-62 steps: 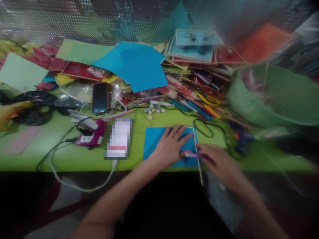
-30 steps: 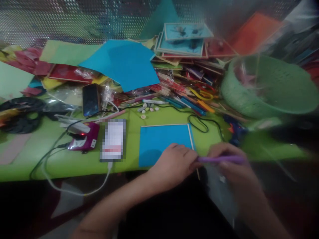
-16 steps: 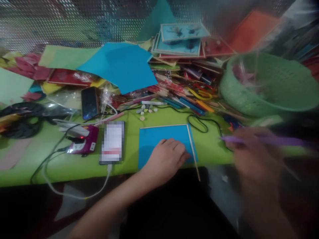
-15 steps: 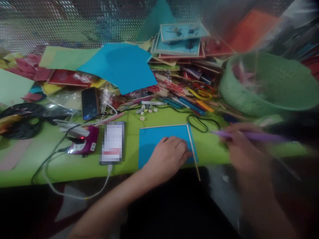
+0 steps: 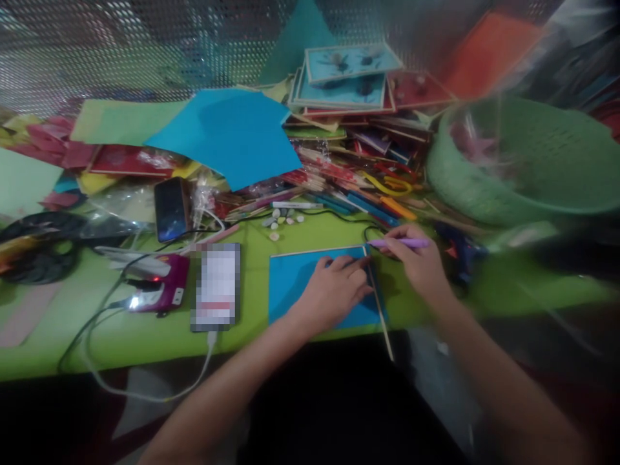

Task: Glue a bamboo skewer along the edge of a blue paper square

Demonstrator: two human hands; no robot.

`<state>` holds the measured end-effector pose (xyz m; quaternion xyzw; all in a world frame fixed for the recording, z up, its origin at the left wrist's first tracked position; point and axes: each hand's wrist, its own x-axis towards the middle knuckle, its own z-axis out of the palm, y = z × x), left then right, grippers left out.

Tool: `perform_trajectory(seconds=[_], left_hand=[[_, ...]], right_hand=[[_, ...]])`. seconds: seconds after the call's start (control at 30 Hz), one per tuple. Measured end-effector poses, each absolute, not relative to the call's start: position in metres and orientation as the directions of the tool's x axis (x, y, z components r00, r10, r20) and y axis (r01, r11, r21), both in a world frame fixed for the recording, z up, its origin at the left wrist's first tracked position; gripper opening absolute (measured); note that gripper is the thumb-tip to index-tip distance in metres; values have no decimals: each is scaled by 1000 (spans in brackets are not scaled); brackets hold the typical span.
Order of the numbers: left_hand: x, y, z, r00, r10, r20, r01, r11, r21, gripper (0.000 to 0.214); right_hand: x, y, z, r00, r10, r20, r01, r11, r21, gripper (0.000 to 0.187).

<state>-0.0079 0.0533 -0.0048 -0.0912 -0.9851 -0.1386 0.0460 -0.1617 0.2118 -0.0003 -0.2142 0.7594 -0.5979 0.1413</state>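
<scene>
Blue card (image 5: 295, 281): being pressed flat by the left hand (image 5: 334, 290) at the table's near edge.
Purple pen (image 5: 404, 243): being gripped by the right hand (image 5: 419, 261), just beside the card's far right corner.
Pen tip: being blurred, hard to see.

Bare green table (image 5: 426, 303) lower right of centre; pencil pile (image 5: 349, 187) and basket (image 5: 523, 161) block upper right.

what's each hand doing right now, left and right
Left hand: open, palm down, pressing on the blue card.
Right hand: closed around a purple pen, held beside the card's top right corner.
</scene>
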Motion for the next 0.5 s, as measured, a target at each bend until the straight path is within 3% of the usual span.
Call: perform_trajectory(seconds=[0.5], left_hand=[[-9,52,-5,-985,150,90,171,926,337,37]], right_hand=[[-160,213,2,-854,-511,99,-296,319,-900,21]])
